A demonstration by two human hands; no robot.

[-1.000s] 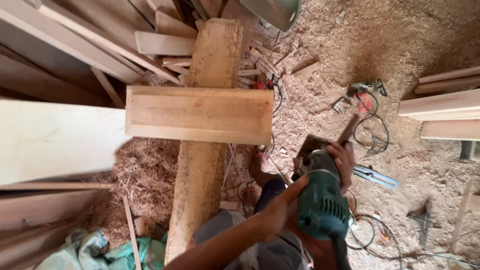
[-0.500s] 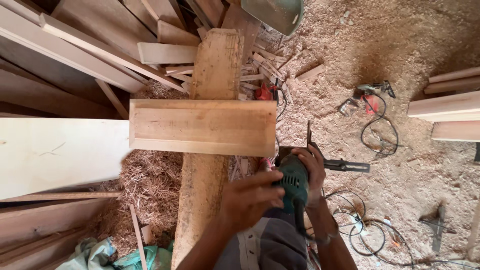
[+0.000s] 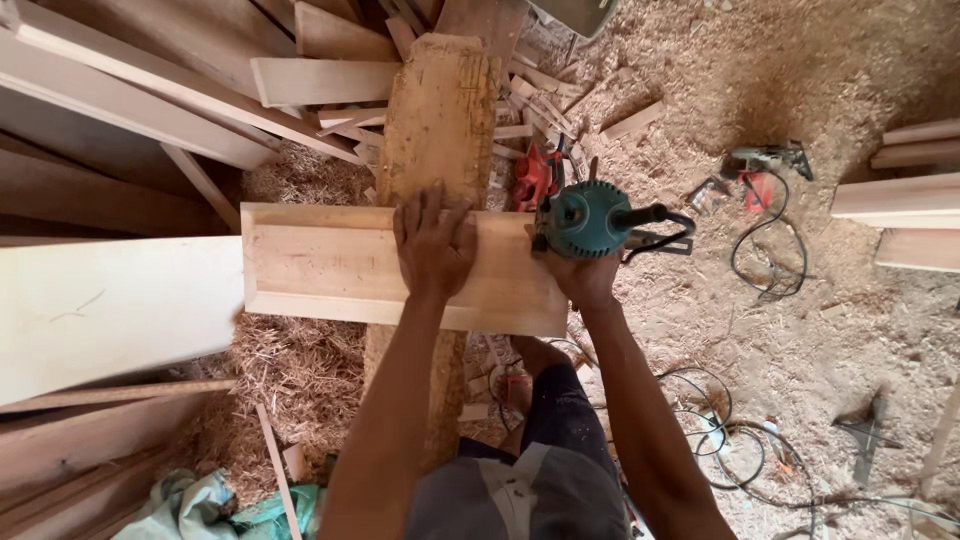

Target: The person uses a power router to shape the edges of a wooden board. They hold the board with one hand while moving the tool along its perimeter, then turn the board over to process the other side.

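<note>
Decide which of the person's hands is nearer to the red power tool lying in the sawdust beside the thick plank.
Right. The right hand grips the green router just below the red power tool. The left hand lies flat on the wooden panel, farther to its left.

Rough plank bench — a framed wooden panel lies across it

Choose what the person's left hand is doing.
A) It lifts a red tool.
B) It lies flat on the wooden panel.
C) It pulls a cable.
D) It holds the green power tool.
B: the left hand lies palm-down, fingers spread, on the wooden panel.
</note>
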